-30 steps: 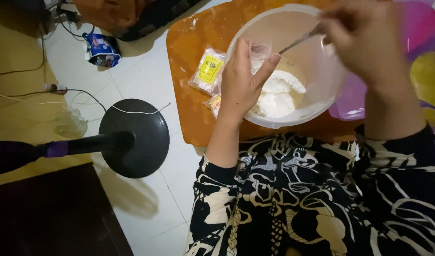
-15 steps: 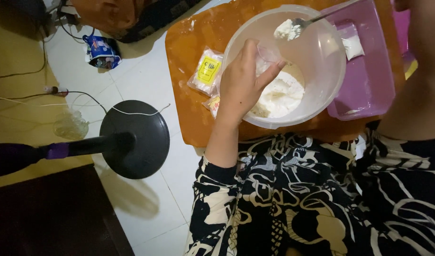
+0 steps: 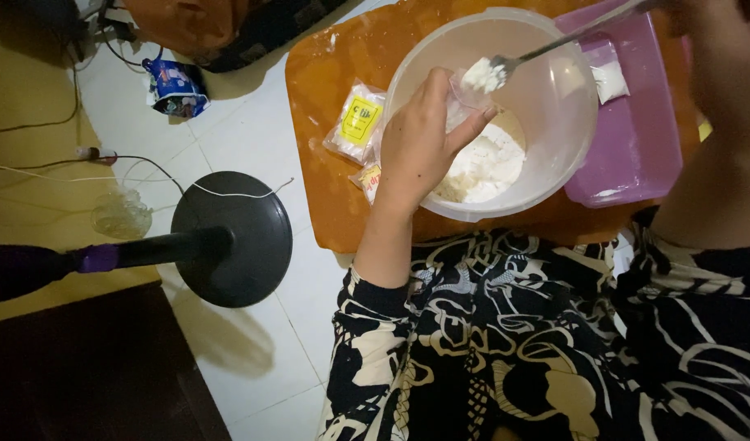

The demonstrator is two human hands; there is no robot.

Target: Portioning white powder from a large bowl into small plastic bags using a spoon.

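At the far left, on the white tiled floor point(image 3: 252, 139), stands a round black base of a stand point(image 3: 232, 238) with its dark pole reaching to the left edge. Above it lies a small blue printed packet point(image 3: 175, 88). To the right is an orange wooden tabletop point(image 3: 318, 98). On it, just beside the bowl, lies a clear sachet with a yellow label point(image 3: 356, 122). The left hand point(image 3: 420, 143) is at the near rim of a large translucent plastic bowl point(image 3: 555, 122), its fingers closed on a small clear plastic bag point(image 3: 465, 98). White powder point(image 3: 485, 167) lies at the bottom of the bowl. A metal spoon point(image 3: 546, 47) carries a lump of powder over the bag mouth. Right of the bowl, touching it, is a purple plastic tray point(image 3: 636, 139). The right hand point(image 3: 718, 24) holds the spoon handle at the top edge; its fingers are blurred, so I cannot tell their grip.
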